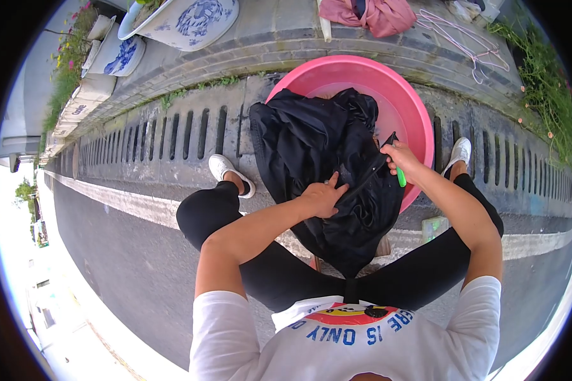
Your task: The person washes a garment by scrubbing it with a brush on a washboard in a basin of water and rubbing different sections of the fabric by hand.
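A black garment (305,136) lies draped over a pink basin (419,120) and hangs down between the person's knees. Some cloudy water shows inside the basin on the right. My left hand (324,195) rests on the cloth with its fingers spread. My right hand (399,159) is closed around a green-handled tool (401,177) and also pinches a raised corner of the black cloth, which is drawn into a taut strip towards my left hand. The tool's far end is hidden by the hand and cloth.
Slotted drain covers (203,133) run along the kerb behind the basin. On the ledge are blue-and-white planters (200,24), a pink cloth (388,16) and pink hangers (470,41). A clear box (434,227) stands right of the basin. Plants (546,95) grow at the right.
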{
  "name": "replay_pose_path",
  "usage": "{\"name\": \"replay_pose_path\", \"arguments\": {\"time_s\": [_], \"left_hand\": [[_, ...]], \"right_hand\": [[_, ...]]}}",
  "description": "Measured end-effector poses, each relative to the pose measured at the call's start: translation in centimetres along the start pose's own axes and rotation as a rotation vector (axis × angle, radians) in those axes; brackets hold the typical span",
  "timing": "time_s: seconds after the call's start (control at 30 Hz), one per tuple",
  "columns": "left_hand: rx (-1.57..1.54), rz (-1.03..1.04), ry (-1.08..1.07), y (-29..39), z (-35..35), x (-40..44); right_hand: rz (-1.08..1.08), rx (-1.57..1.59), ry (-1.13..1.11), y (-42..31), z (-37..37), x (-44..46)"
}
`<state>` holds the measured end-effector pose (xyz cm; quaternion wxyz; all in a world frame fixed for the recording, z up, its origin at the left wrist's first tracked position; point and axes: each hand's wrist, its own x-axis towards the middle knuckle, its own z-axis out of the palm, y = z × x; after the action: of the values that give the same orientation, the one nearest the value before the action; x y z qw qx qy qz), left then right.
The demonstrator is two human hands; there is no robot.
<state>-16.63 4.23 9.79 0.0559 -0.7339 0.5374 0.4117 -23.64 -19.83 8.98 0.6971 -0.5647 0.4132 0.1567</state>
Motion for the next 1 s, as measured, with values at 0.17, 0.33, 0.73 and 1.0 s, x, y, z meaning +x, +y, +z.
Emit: {"name": "replay_pose_path", "arguments": {"time_s": [0.17, 0.33, 0.73, 1.0], "left_hand": [[-0.289, -0.001, 0.248, -1.4, 2.3, 1.3], [-1.067, -0.163, 0.294, -3.3, 0.4, 1.1], [-1.326, -0.440, 0.431, -6.9, -1.3, -0.4], [-0.818, -0.422, 0.443, -6.2, -0.4, -0.2]], "right_hand": [[-0.038, -0.107, -0.023, -0.3, 2.1, 3.5], [-0.018, -0.247, -0.064, -1.5, 3.6, 4.4], [-0.063, -0.305, -0.251, -4.3, 1.5, 3.3], [-0.576, -1.523, 0.160, -1.4, 3.5, 2.2]]}}
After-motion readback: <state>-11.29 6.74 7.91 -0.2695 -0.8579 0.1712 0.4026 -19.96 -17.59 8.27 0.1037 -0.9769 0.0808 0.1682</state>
